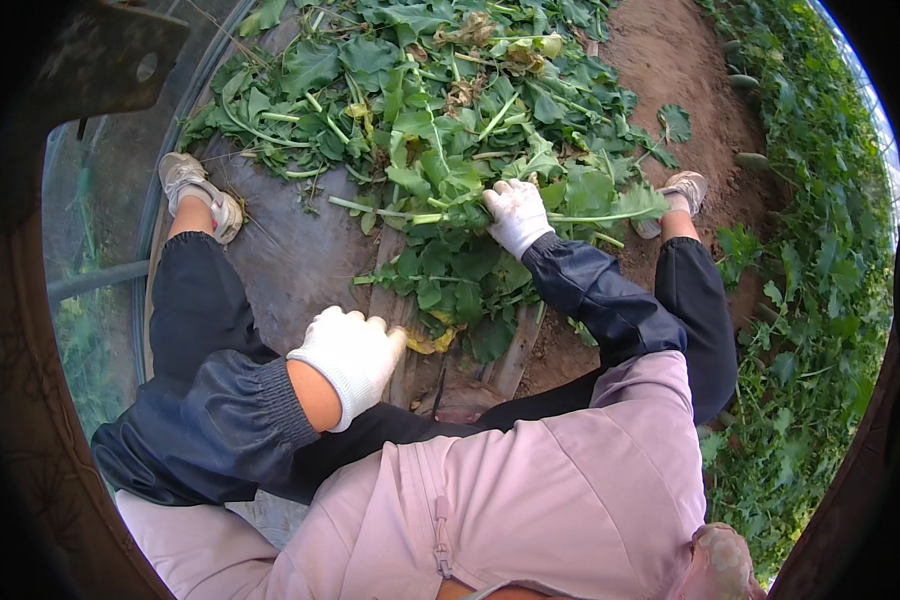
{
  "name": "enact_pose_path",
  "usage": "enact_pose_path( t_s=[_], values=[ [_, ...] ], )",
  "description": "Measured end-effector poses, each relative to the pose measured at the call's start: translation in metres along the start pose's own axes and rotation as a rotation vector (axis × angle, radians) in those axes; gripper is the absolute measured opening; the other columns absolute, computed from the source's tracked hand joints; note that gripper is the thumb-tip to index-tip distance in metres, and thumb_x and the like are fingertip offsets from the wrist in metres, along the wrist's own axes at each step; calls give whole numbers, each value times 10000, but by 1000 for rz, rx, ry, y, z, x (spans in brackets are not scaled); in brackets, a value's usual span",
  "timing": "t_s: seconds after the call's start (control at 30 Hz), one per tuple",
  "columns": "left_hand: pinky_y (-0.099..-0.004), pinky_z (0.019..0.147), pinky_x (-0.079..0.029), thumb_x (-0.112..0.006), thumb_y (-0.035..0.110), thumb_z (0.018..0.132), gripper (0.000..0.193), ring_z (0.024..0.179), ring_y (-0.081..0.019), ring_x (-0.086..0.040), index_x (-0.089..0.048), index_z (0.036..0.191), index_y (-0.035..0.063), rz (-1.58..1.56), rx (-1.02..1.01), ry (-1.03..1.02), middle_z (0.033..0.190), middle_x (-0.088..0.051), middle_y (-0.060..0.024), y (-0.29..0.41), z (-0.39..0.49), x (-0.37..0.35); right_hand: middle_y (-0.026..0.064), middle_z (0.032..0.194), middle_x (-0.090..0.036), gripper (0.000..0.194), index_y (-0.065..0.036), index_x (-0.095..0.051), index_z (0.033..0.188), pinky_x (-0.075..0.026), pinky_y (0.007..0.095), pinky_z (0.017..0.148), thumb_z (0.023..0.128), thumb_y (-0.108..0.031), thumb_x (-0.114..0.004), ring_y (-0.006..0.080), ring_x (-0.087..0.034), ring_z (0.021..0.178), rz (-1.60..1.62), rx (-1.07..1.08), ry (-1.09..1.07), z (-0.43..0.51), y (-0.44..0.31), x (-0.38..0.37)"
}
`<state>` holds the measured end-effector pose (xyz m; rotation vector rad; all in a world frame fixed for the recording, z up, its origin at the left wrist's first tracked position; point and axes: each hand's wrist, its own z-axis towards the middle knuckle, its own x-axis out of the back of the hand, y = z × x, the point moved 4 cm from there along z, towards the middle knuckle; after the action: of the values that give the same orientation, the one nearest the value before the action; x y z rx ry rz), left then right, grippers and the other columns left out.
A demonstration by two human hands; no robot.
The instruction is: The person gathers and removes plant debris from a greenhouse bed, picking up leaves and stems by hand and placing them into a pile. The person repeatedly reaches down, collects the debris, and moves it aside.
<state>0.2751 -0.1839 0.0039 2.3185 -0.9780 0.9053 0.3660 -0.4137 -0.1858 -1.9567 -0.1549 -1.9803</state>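
Note:
My right hand [515,213], in a white knit glove soiled at the fingertips, is closed on leafy green stems [592,218] at the near side of a heap of cut greens [420,127]. Pale cut stem ends stick out to its left, and a broad leaf lies to its right. My left hand [349,360], also gloved, is curled into a fist above my lap, apart from the heap. Nothing shows in it, though its palm is hidden. Yellowed leaves [433,343] lie just to the right of this fist.
The heap lies on dark plastic sheeting [300,240] and wooden boards [391,300] between my spread legs. Clear film with a metal pipe [97,280] runs along the left. Bare soil [664,60] and a row of vines [817,300] bearing green fruits [751,160] are at the right.

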Motion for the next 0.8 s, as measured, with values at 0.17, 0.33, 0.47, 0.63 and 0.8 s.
enact_pose_path(
  t_s=[0.17,0.33,0.47,0.63,0.8],
  values=[
    [-430,935,-447,-702,139,705,675,1105,-332,-560,-463,1333,73,-98,20,290,1259,-538,-173,-17,10,11,79,891,-574,372,-109,-621,919,-446,406,787,595,-207,-777,295,-566,930,238,-30,216,-6,-13,22],
    [-423,1022,-390,-755,206,696,890,1209,-385,-479,-294,1441,46,-140,250,536,1354,-444,-250,-49,21,47,106,919,-578,362,-55,-619,944,-464,369,833,651,-170,-798,306,-563,929,433,73,305,4,-29,63],
    [-437,1081,-349,-820,309,650,1074,1296,-420,-399,-186,1489,92,-271,313,789,1428,-350,-287,-77,36,57,65,1106,-619,405,-24,-633,1089,-454,300,913,704,-17,-759,210,-590,1029,934,42,259,10,-49,97],
    [-472,1088,-337,-857,376,596,972,1338,-447,-316,-374,1427,227,-177,293,1050,1461,-304,-266,-79,26,99,29,1165,-613,363,-28,-653,1083,-470,273,894,738,47,-735,115,-574,1012,1386,19,325,16,-54,133],
    [-447,1083,-323,-770,663,600,1026,1312,-411,-379,-399,1407,149,-400,-108,1180,1392,-409,-251,-93,35,106,48,1034,-683,319,-28,-671,1052,-500,270,852,747,30,-743,138,-618,960,1716,-7,267,12,-68,152]
  ],
)
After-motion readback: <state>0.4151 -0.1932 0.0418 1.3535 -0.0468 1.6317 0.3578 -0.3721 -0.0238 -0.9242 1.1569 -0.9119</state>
